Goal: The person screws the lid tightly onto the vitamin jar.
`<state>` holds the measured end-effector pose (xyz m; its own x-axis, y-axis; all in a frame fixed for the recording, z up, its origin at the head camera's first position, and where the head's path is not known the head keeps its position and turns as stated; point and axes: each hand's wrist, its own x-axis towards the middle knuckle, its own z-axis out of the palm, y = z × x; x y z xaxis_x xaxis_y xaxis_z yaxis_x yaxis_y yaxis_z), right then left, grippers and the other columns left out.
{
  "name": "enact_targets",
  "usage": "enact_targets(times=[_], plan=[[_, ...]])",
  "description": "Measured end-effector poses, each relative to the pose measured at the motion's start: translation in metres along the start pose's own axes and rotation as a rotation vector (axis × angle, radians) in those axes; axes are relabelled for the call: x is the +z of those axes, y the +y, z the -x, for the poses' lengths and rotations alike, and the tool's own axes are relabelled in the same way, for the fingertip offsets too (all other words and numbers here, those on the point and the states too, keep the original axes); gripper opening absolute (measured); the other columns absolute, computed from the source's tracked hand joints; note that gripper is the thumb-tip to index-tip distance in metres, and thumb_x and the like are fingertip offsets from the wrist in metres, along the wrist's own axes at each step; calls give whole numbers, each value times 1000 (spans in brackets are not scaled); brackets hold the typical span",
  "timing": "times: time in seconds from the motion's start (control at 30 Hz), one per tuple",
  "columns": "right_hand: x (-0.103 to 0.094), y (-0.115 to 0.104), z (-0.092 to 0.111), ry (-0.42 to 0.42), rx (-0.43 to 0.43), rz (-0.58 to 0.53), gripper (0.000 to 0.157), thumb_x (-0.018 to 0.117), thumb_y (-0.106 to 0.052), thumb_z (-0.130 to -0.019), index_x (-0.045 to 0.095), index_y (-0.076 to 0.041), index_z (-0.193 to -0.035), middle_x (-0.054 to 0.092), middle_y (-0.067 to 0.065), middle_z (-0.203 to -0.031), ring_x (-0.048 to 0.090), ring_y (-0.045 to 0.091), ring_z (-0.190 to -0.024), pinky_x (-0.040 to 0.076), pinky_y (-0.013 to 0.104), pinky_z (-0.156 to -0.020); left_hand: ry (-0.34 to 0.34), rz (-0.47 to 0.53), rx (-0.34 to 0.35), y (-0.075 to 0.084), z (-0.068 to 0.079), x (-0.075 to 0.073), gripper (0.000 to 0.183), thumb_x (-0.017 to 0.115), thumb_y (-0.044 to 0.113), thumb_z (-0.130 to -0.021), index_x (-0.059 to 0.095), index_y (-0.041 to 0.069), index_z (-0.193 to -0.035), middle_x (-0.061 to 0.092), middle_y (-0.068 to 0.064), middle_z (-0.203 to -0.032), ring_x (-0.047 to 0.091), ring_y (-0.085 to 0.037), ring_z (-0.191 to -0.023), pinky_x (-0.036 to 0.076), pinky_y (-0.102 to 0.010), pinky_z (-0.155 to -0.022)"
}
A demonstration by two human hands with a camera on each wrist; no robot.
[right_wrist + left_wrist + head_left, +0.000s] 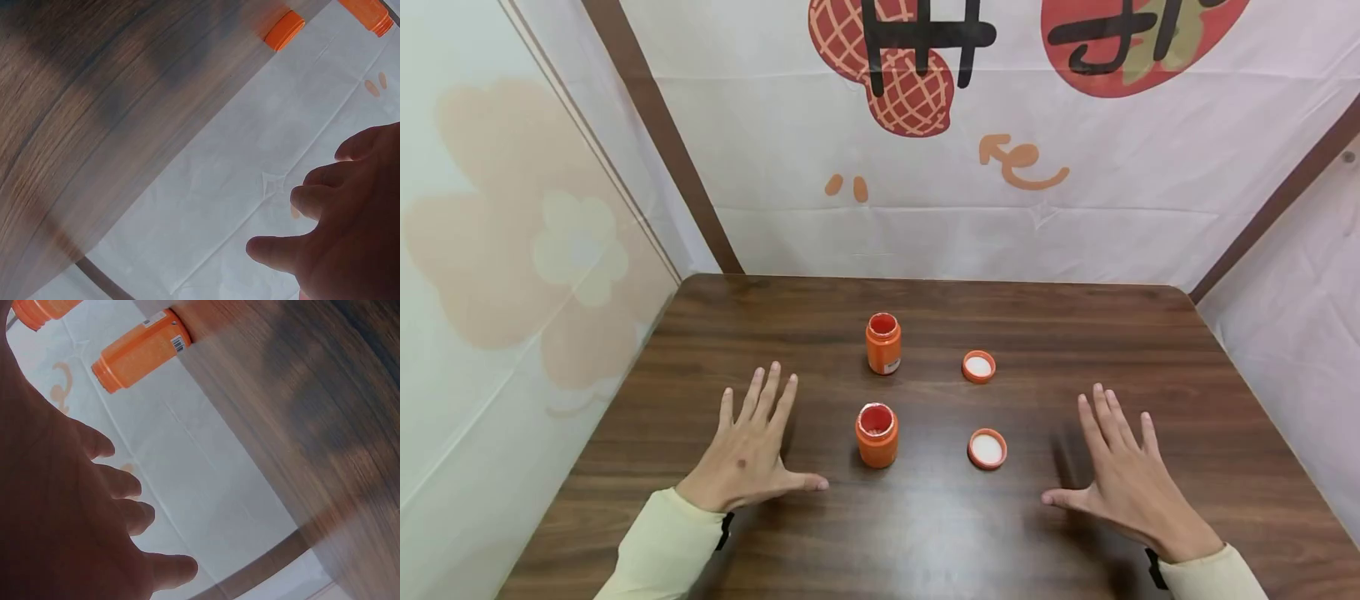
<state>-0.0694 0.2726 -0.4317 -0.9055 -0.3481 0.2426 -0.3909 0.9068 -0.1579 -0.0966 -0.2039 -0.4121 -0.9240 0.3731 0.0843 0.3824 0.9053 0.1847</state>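
Two orange plastic jars stand upright and uncapped on the table: a far jar (883,346) and a near jar (877,446). To their right lie two orange screw lids, the far lid (978,367) and the near lid (987,449), white inner faces up. My left hand (748,458) spreads its fingers left of the near jar, holding nothing. On the other side, my right hand (1123,475) is likewise spread and empty, to the right of the near lid. In the left wrist view an orange jar (140,351) with a barcode label shows beyond the fingers.
The brown wood-grain table (940,533) ends at a back edge against a white printed cloth (760,167). Another pale cloth with a flower print (512,250) hangs along the left side. A white cloth (1292,333) borders the right.
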Motion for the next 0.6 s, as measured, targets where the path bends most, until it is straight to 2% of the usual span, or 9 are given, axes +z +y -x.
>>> enact_targets(times=[0.2, 0.37, 0.5, 0.6], plan=[[5, -1, -8, 8, -42, -10, 133, 73, -76, -68, 12, 0, -159, 12, 27, -162, 13, 41, -149, 2, 66, -114, 8, 1, 22, -1, -6, 0, 137, 66, 86, -65, 16, 0, -158, 3, -23, -164, 1, -41, -150, 4, -71, -110], [13, -3, -10, 33, -100, -16, 133, 68, -82, -67, 15, -2, -159, 15, 23, -163, 14, 36, -150, 8, 66, -113, 10, 4, 61, 0, -9, 5, 133, 65, 86, -67, 19, 0, -157, 6, -23, -164, 2, -41, -150, 6, -70, -111], [17, -5, -11, 40, -139, -15, 129, 64, -83, -69, 19, -1, -158, 17, 21, -163, 16, 34, -150, 8, 63, -115, 15, 39, 107, 1, -11, 10, 131, 66, 84, -68, 18, 2, -158, 7, -21, -164, 4, -40, -150, 9, -69, -112], [18, -7, -13, 28, -159, -22, 122, 64, -80, -72, 28, 1, -155, 26, 21, -160, 22, 33, -148, 13, 62, -115, 19, 92, 150, 3, -13, 15, 127, 69, 79, -70, 19, 2, -158, 10, -21, -164, 9, -40, -150, 14, -66, -113]])
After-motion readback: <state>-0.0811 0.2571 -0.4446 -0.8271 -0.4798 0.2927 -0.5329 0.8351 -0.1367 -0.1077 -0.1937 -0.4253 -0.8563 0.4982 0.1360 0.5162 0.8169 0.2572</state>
